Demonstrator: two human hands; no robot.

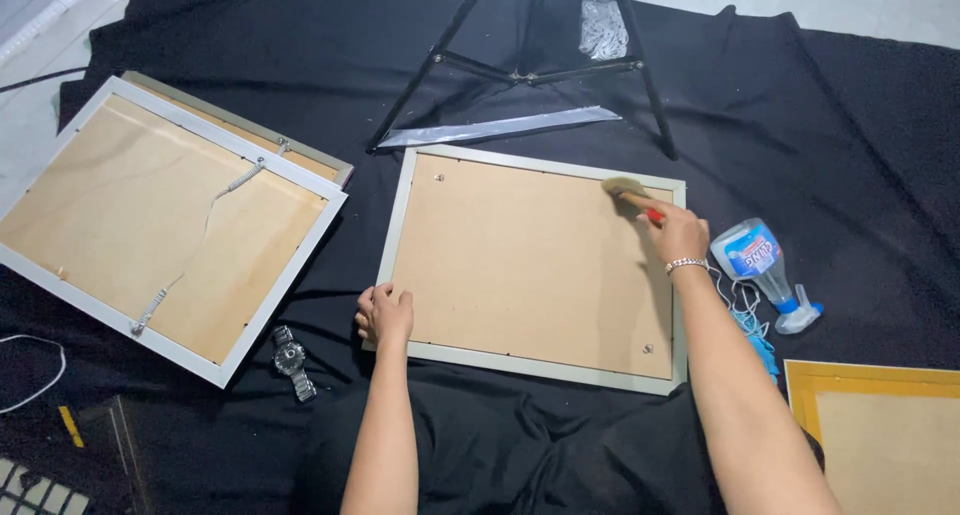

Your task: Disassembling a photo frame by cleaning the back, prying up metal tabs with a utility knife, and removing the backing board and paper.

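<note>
While the left hand (384,315) pins the frame (530,265), the right hand (678,231) grips a brush (628,190).

The grey-rimmed picture frame (530,265) shows a matt brown fibreboard back, smooth and dull, inside a satin painted rim. It lies on creased black cloth (800,125), soft and lint-flecked. The white-rimmed frame (160,225) has the same board backing. The steel wristwatch (290,360) gleams; the clear plastic spray bottle (760,260) looks glossy.
</note>
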